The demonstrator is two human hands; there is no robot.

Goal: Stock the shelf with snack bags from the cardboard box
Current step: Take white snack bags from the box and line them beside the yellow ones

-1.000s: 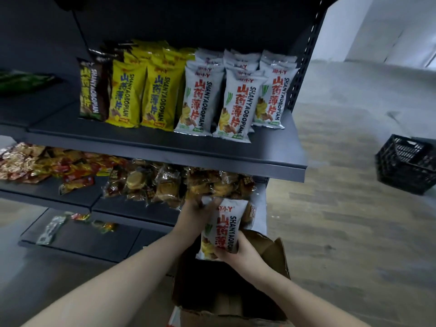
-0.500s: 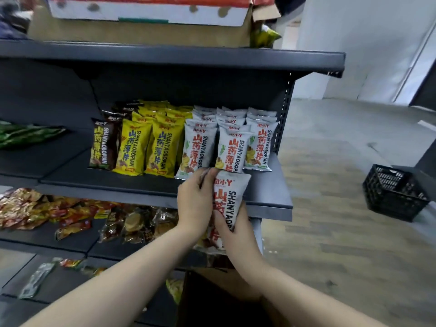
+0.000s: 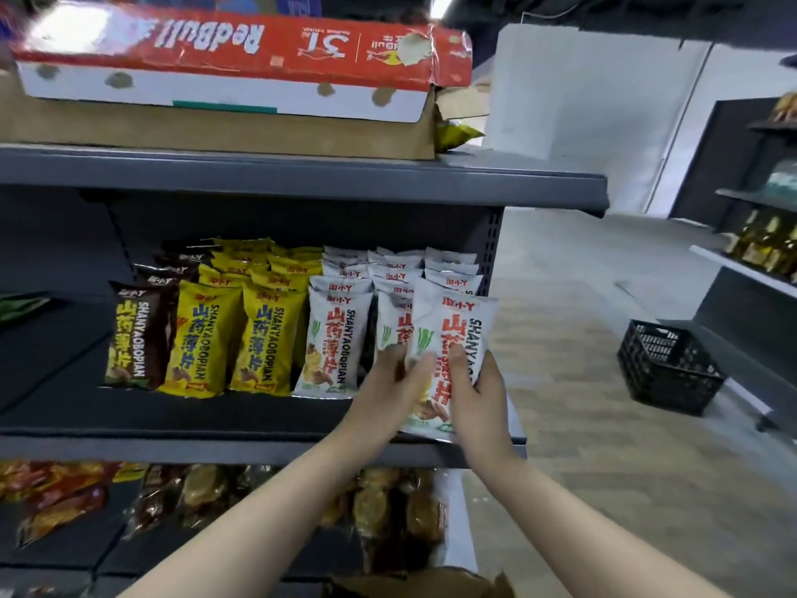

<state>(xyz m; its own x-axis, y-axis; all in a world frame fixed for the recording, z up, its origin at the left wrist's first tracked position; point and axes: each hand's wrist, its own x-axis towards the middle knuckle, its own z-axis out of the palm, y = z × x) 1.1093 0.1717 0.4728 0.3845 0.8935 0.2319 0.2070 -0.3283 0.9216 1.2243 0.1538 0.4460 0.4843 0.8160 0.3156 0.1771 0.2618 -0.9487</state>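
Note:
A white snack bag (image 3: 455, 334) with red lettering stands upright at the right front of the dark middle shelf (image 3: 181, 414). Both hands hold it: my left hand (image 3: 390, 381) on its lower left side, my right hand (image 3: 478, 390) on its lower right side. It sits in front of the rows of white bags (image 3: 334, 338), with yellow bags (image 3: 258, 338) and brown bags (image 3: 133, 334) further left. Only the torn top edge of the cardboard box (image 3: 414, 584) shows at the bottom of the view.
A red and white carton (image 3: 233, 58) lies on brown cardboard on the top shelf. Loose snack packs (image 3: 181, 489) fill the lower shelf. A black plastic crate (image 3: 666, 366) sits on the floor to the right, near another shelf with bottles (image 3: 767, 239).
Both hands lifted the white bag out of the cardboard box and up to the right front of the middle shelf. The view tilted upward, so the top shelf now shows.

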